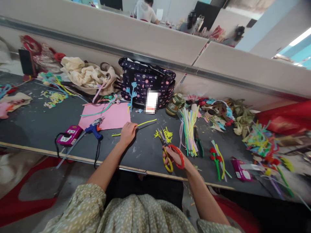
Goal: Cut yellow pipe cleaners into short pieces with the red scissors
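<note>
Pinched in my left hand (pixel 129 133) is a yellow pipe cleaner (pixel 147 122), its two ends sticking out on either side of the fingers. My right hand (pixel 173 156) grips a pair of scissors (pixel 163 137) with one red and one yellow handle loop. The scissor blades point away from me, over a small pile of cut yellow pieces (pixel 168 134). Left of my left hand lies a pink sheet (pixel 113 118). A blue glue gun (pixel 93 128) rests at its near corner, with a glue stick running out of its back.
Behind stand a dark patterned bag (pixel 148 81), a glass jar (pixel 175 104) and a blue pipe-cleaner flower (pixel 132 94). To the right are a bundle of pipe cleaners (pixel 190 132), green-handled pliers (pixel 198 142) and red flowers (pixel 215 158). Purple boxes (pixel 70 135) lie at both sides.
</note>
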### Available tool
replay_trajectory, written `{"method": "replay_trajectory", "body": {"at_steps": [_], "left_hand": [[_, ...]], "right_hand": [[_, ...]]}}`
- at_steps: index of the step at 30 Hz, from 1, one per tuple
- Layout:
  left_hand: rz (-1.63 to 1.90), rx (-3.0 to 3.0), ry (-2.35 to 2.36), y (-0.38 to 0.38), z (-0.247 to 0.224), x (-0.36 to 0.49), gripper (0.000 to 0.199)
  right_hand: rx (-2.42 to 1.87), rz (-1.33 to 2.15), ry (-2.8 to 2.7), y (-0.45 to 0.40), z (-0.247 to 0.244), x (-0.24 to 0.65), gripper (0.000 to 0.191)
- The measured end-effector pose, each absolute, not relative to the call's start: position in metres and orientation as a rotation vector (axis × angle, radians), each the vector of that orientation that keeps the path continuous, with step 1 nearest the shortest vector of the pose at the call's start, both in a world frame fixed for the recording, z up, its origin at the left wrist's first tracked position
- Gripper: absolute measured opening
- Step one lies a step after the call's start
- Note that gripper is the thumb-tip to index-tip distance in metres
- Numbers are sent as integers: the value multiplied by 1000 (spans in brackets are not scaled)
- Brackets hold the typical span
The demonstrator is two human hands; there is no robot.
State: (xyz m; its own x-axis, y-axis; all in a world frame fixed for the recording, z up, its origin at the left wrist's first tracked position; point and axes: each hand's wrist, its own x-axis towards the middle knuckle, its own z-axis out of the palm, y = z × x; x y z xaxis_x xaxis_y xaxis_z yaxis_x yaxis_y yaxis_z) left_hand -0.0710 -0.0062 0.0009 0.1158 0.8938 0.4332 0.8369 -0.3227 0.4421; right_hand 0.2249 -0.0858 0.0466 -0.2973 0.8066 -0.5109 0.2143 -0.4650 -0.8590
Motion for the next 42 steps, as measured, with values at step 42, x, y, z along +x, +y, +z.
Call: {"method": "replay_trajectory", "body": {"at_steps": [42], "left_hand": [[819,2446,1402,-5,-2,-12,34]], "right_hand": [[-1640,1585,-1759,-81,57,211,48]]}}
